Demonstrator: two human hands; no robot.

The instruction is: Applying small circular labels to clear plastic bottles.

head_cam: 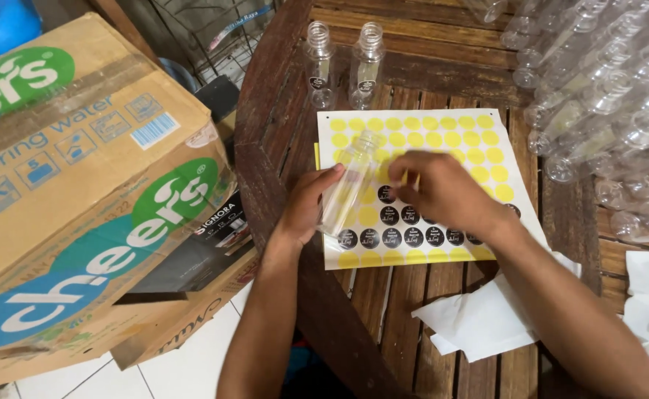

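Holding a small clear plastic bottle tilted over a sticker sheet, the left hand wraps its fingers around the bottle's lower half, with the open neck pointing up and away from the person. The right hand lies on the sheet just beside the bottle, fingers curled down onto the stickers; whether its fingertips pinch a sticker cannot be told, since the hand hides them. The sheet lies flat on the dark wooden slatted counter; most of its yellow circles are bare, and round black stickers remain in the lower rows near both hands. Beyond the sheet's far edge two more clear bottles stand upright side by side, uncapped, each with a dark round label low on its front. To the right, a heap of empty clear bottles lies on its side, stacked along the counter's edge. White paper lies crumpled near the right forearm, touching the sheet's near corner. Left of the counter, a big cardboard box with green and blue print rests on other boxes above a white tiled floor.
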